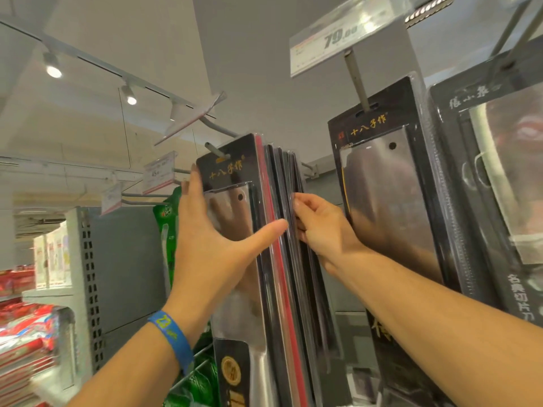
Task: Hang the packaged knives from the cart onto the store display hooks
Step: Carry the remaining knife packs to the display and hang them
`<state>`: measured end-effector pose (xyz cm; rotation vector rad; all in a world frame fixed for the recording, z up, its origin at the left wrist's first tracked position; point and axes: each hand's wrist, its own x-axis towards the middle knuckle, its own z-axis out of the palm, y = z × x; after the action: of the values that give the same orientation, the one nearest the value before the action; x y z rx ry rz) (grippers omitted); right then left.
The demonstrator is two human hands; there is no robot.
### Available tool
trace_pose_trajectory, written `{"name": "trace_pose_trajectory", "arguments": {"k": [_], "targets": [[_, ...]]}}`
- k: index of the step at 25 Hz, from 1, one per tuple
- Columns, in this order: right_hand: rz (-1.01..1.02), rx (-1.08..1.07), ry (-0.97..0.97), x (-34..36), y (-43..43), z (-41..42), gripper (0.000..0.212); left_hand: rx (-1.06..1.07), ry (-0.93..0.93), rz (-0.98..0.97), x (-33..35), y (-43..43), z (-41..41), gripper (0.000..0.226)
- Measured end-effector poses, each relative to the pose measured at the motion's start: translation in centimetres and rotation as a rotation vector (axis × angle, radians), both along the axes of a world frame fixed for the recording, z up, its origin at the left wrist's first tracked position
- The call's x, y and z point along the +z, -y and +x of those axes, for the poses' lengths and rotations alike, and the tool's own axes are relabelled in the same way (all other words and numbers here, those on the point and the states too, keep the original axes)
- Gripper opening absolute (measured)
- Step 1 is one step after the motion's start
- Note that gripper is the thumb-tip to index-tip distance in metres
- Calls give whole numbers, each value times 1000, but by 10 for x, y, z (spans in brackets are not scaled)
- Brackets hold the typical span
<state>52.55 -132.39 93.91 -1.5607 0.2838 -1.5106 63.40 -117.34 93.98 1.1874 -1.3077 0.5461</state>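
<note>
Packaged knives [291, 274] hang in a tight row at the middle of the frame, threaded on a display hook [216, 150] whose tip pokes out through the slot of the front pack [232, 174]. The left hand [217, 245] lies flat against that front pack, with its fingers straight along the left edge and its thumb stretched across toward the red-edged side; it presses rather than grips. The right hand [320, 227] comes in from the right of the frame with curled fingers, pinching the edges of the packs behind.

My reading is that the front pack is already on the hook and the step in hand is squaring the row up and pushing it back along the rod (the cart is out of view, so I cannot tell how many packs remain). The next move probably calls for a level push from both hands so the slots slide without snagging. After that both hands would let go gently, since the neighbouring pack [388, 201] hangs just beside the right forearm and could be knocked into a swing.
</note>
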Motion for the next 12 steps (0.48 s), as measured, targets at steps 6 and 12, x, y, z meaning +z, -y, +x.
{"name": "trace_pose_trajectory", "arguments": {"k": [6,12], "targets": [[-115,-118,2,-1,-11,-5,20,46,19,36,0,9,-1,123],[5,-348,134,-4,-6,-10,20,68,46,4,-3,9,3,118]]}}
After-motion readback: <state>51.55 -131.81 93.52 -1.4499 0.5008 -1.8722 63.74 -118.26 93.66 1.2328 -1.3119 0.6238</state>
